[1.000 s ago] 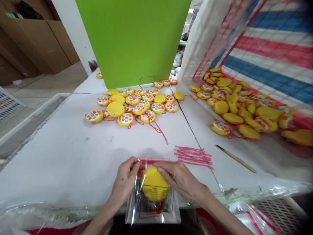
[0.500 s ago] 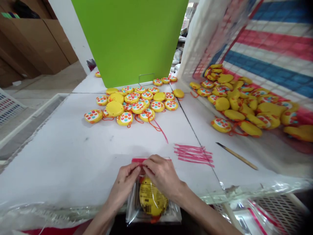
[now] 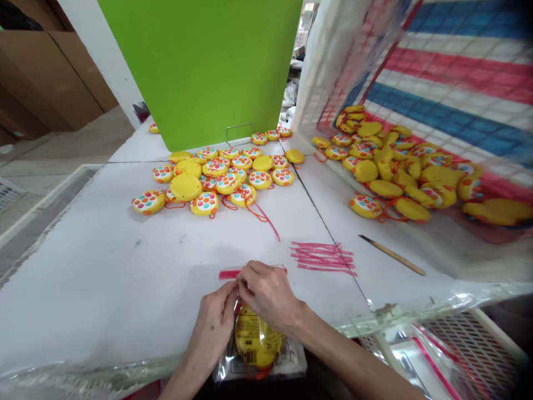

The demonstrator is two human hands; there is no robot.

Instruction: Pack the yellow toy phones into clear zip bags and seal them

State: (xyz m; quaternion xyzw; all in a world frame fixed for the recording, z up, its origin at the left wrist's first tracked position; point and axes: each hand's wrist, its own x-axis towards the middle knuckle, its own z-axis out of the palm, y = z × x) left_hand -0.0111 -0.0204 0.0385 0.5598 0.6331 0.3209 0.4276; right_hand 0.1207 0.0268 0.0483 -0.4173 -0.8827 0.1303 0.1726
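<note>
A clear plastic bag (image 3: pixel 287 358) with a pink seal strip (image 3: pixel 228 274) lies at the near table edge, and a round yellow toy (image 3: pixel 255 340) sits inside it. My left hand (image 3: pixel 215 319) pinches the bag's top at the strip. My right hand (image 3: pixel 266 294) is closed on the same top edge just beside it, its fingers touching the left hand's. The toy's back with a barcode label faces up.
A heap of yellow toys with coloured dots (image 3: pixel 216 178) lies mid-table before a green board (image 3: pixel 200 66). More toys (image 3: pixel 400 166) spill from a striped sack at right. Pink strips (image 3: pixel 322 256) and a wooden stick (image 3: pixel 391 254) lie nearby. A white basket (image 3: pixel 458 344) sits at the lower right.
The yellow toy has slid from the bag's mouth fully inside. Both hands have come together at the pink strip on the bag's top. The view has shifted slightly left.
</note>
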